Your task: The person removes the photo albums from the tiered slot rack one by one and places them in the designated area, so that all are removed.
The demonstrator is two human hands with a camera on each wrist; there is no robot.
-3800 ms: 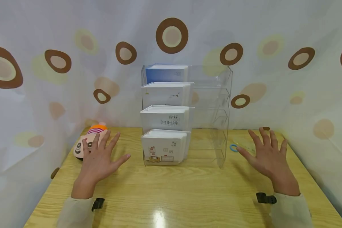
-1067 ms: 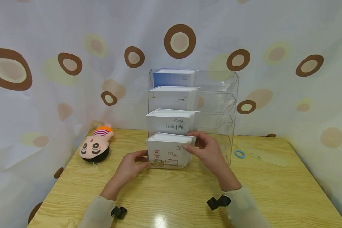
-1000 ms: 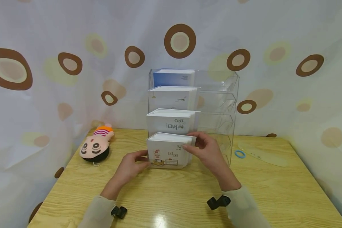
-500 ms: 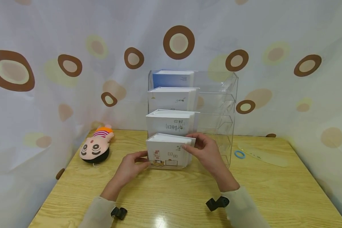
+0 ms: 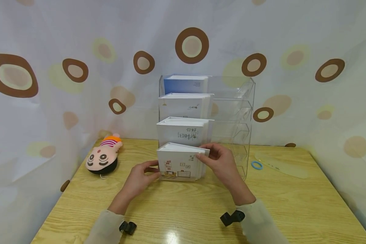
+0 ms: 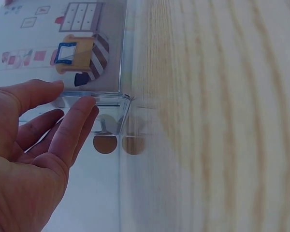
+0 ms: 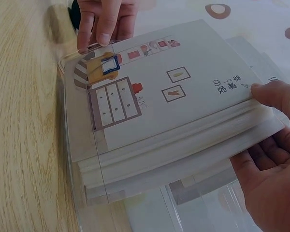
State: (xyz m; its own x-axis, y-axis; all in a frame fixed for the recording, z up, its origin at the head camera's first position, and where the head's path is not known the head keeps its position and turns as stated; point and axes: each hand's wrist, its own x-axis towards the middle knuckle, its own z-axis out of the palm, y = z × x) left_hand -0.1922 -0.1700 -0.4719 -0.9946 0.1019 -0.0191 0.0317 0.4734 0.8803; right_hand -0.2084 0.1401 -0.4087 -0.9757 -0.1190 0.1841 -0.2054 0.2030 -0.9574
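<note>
Thick white hardcover books stand in a stepped clear acrylic rack (image 5: 250, 118), one per tier, on its left side. At the upper right corner of the front book (image 5: 178, 164), my right hand (image 5: 222, 164) pinches it. The right wrist view shows that thumb on the cover of the book (image 7: 150, 96) and the fingers behind its back cover. My left hand (image 5: 138, 179) holds the rack's lower left edge. In the left wrist view, its thumb lies in front of the clear rack corner (image 6: 118, 113), with fingers by the side wall.
Behind stand two more white books (image 5: 183, 132) and a blue one (image 5: 183, 86). A plush doll (image 5: 103, 156) lies left on the wooden table (image 5: 170, 210). A blue ring (image 5: 257, 165) and a flat translucent yellowish piece (image 5: 282, 166) lie right. A patterned curtain (image 5: 219, 20) hangs behind.
Earlier, both hands were spread apart at the sides. They have come inward, the left to the rack's edge and the right onto the front book. Over the last second they hardly move.
</note>
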